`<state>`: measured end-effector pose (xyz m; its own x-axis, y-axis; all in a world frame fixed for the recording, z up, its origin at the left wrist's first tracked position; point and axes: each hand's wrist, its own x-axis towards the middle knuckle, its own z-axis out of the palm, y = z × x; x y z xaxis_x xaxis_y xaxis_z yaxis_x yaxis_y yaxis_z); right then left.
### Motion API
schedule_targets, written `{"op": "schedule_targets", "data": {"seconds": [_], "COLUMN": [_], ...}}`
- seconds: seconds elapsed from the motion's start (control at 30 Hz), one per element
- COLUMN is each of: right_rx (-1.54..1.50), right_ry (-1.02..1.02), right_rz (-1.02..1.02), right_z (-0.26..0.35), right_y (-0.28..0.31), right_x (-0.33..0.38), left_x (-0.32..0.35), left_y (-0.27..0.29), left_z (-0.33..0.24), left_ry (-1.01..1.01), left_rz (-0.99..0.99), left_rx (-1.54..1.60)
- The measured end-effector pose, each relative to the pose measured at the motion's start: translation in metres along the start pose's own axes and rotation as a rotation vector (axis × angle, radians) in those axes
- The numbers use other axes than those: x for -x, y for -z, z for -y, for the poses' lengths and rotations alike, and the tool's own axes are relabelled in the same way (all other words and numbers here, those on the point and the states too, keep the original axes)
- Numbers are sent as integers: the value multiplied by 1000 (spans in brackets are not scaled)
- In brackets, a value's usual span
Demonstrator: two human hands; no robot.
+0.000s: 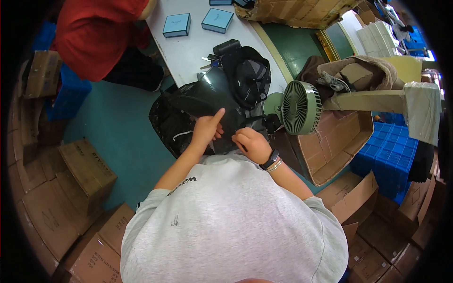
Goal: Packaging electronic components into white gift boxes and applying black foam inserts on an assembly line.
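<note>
A black bag-like bundle [177,99] with mesh parts lies at the near end of the white table, against my body. On top of it is a smooth, dark, shiny sheet-like piece [217,94]. Over this piece my left hand [206,131] has its fingers curled in and its thumb stretched out; what the fingers hold, if anything, is hidden. My right hand [253,145], with a dark watch [270,159] on its wrist, is closed in a pinch at the right side of the piece. Something small and dark shows by its fingers, too small to name.
Beyond the bundle sit a black mesh pouch [247,75] and keys [207,61]. A green fan [300,107] stands to the right. Two light-blue boxes [177,25] lie farther up the white table [181,56]. A person in red [96,33] is at the far left. Cartons [87,170] crowd both sides.
</note>
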<state>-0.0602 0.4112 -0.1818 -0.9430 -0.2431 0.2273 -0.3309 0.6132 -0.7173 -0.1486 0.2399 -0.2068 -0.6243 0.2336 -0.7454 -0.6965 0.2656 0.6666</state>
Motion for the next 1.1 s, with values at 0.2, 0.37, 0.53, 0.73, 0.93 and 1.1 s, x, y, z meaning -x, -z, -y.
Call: {"op": "schedule_targets", "data": {"seconds": [0.2, 0.37, 0.53, 0.73, 0.93, 1.1], "right_rx": [-101, -345, -640, 594, -15, -338], "right_ry": [-191, -268, -380, -630, -780, -371], "right_rz": [-2, 68, 83, -754, -451, -882], "right_z": [-28, -33, -31, -151, -148, -48], "right_y": [-15, -24, 27, -6, 25, 66], "right_x": [46, 57, -18, -130, -147, -132], "left_x": [-14, 25, 65, 120, 181, 222], "left_y": [3, 4, 33, 72, 138, 246], "left_z": [10, -6, -20, -23, 16, 67], "left_ry": [-369, -493, -481, -514, -553, -636], "left_rz": [-188, -259, -394, -651, -921, -1126], "left_rx": [-130, 43, 187, 418, 527, 722]}}
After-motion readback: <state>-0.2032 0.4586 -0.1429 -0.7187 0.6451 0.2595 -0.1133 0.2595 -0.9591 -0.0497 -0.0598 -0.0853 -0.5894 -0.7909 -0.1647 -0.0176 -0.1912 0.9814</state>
